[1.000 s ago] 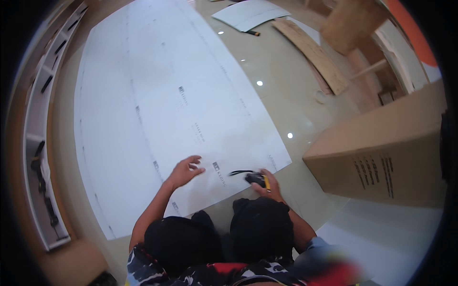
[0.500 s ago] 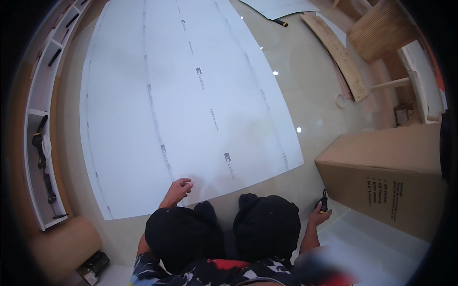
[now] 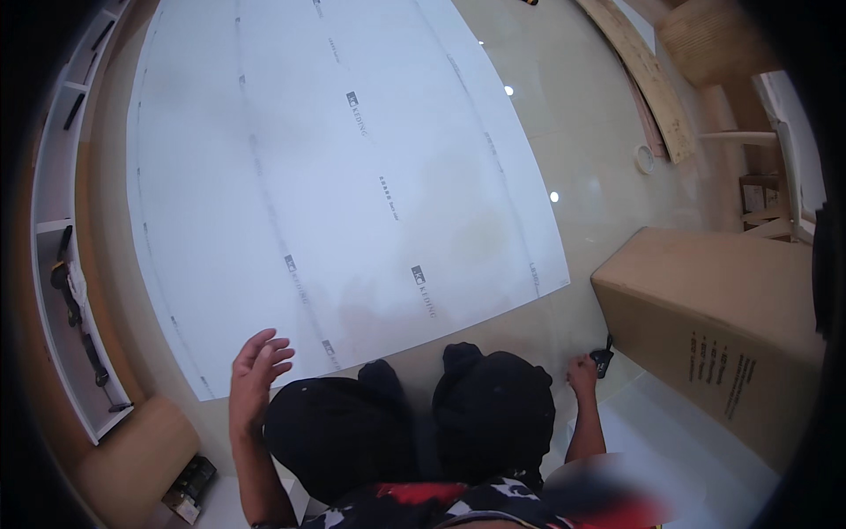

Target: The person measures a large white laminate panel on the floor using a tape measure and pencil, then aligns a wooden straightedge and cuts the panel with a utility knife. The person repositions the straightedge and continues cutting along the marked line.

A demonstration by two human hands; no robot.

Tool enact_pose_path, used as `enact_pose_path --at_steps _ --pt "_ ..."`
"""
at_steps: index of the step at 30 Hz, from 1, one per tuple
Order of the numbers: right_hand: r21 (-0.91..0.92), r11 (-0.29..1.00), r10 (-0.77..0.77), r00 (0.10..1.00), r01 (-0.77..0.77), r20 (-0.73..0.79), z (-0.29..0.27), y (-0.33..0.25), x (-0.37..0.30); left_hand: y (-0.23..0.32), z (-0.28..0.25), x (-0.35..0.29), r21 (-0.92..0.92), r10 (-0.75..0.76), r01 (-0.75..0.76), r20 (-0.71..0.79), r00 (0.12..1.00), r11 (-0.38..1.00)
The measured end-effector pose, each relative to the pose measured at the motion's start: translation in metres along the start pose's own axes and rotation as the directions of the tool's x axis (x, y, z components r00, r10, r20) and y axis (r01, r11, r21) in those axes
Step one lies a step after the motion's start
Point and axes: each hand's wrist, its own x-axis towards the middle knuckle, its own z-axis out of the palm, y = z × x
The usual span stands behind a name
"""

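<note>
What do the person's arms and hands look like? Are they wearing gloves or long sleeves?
No gloves: the left hand and right hand are both bare, and so are the forearms. No watch or rings show. Near the body, the clothing is patterned in red, black and white.

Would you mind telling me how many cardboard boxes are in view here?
1: a large brown cardboard box stands on the floor to the person's right, beside the right hand. Others may lie outside the view.

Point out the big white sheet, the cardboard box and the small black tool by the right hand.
white sheet (image 3: 352, 176), head view, bare middle of its surface.
cardboard box (image 3: 705, 273), head view, its top face.
black tool (image 3: 603, 357), head view, its body just past the right hand (image 3: 582, 372).
</note>
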Motion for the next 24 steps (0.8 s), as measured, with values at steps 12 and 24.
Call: enact_pose_path --at_steps 12,24 --pt "0.418 0.908 -0.031 1.000 0.028 0.002 -0.040 -0.152 -0.085 0.060 0.087 -0.081 0.892 0.506 -0.242 0.017 0.862 0.383" --pt "-0.219 0.821 -0.481 0.845 0.528 0.233 -0.134 -0.332 -0.316 0.090 0.117 -0.143 0.912 0.044 -0.323 0.323 0.945 0.254"
